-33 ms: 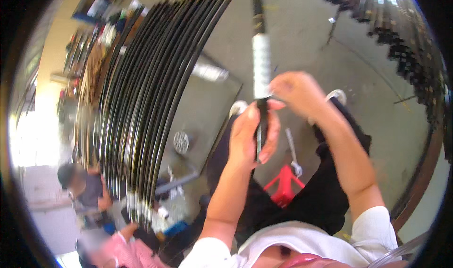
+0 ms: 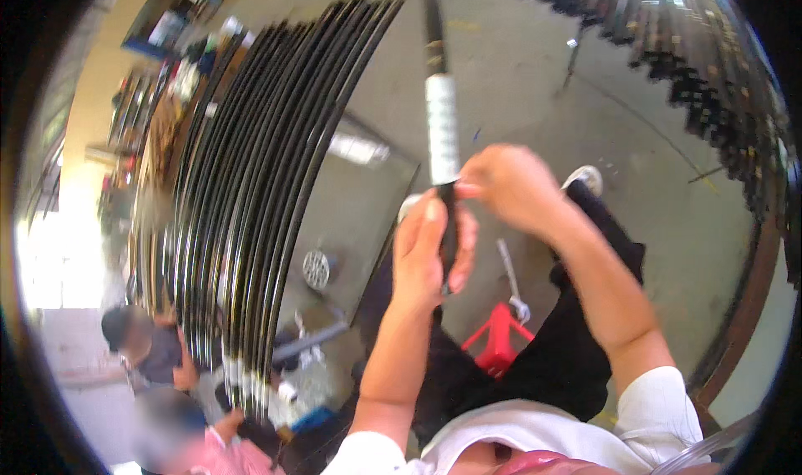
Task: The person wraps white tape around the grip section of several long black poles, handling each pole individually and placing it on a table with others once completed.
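Observation:
A long black pole [image 2: 433, 32] runs upward in front of me and out past the top edge, with a white wrapped band [image 2: 442, 128] around it. My left hand [image 2: 426, 245] is closed round the pole's black lower end, just under the band. At the band's lower edge my right hand [image 2: 510, 182] is bent into a pinch, its fingertips against the pole. Motion blur and the curled fingers hide whatever those fingertips hold. Below my hands, between my legs, there is a red plastic stool [image 2: 499, 341].
A row of black poles [image 2: 276, 141] leans on the left, many with white bands low down. Another stack of dark poles [image 2: 702, 82] fills the upper right. Two people [image 2: 154, 350] sit at lower left. A round perforated white object [image 2: 316, 269] lies beyond my left forearm.
The view has shifted slightly. My right hand has come down and closer to the band's lower edge. My left hand keeps its hold on the pole.

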The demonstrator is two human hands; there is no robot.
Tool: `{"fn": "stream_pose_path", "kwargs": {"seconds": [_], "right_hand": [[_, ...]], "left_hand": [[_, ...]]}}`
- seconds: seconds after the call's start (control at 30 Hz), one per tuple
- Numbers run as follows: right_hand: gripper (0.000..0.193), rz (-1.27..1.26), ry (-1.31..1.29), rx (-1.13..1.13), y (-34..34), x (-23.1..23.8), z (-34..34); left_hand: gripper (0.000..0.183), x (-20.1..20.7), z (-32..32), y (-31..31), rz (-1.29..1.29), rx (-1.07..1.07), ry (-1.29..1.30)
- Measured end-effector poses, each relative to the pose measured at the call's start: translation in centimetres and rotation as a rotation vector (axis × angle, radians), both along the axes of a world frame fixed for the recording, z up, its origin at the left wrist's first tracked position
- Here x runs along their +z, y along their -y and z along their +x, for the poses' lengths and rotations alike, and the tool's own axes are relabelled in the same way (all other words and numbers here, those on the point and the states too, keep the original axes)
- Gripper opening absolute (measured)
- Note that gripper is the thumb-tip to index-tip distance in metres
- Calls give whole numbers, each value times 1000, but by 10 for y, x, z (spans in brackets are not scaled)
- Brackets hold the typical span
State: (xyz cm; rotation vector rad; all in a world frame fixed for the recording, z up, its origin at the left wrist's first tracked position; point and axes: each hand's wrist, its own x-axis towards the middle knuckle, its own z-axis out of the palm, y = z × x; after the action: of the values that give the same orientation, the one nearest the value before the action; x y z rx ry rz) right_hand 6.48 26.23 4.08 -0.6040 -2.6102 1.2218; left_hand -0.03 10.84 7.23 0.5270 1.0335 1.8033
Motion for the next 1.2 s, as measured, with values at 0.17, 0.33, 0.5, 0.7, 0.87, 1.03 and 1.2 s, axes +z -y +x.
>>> {"fn": "stream_pose_path", "kwargs": {"seconds": [0.17, 0.33, 0.5, 0.7, 0.87, 1.03, 1.2], "right_hand": [[13, 334, 120, -61, 2, -6, 13], [18, 198, 205, 27, -4, -1, 22], [13, 179, 143, 7, -21, 6, 36], [9, 157, 58, -101, -38, 2, 47], [9, 131, 30, -130, -49, 9, 58], [11, 128, -2, -156, -50, 1, 59], [7, 82, 13, -136, -51, 6, 66]], "left_hand": [[32, 45, 8, -70, -215, 108, -555], [31, 65, -1, -164, -170, 87, -907], [36, 52, -15, -283, -183, 173, -1496], [41, 43, 12, -383, -453, 310, -1934], [42, 29, 7, -424, -536, 312, -2113], [41, 27, -4, -436, -449, 431, -2222], [42, 24, 1, -431, -331, 477, -2235]]}}
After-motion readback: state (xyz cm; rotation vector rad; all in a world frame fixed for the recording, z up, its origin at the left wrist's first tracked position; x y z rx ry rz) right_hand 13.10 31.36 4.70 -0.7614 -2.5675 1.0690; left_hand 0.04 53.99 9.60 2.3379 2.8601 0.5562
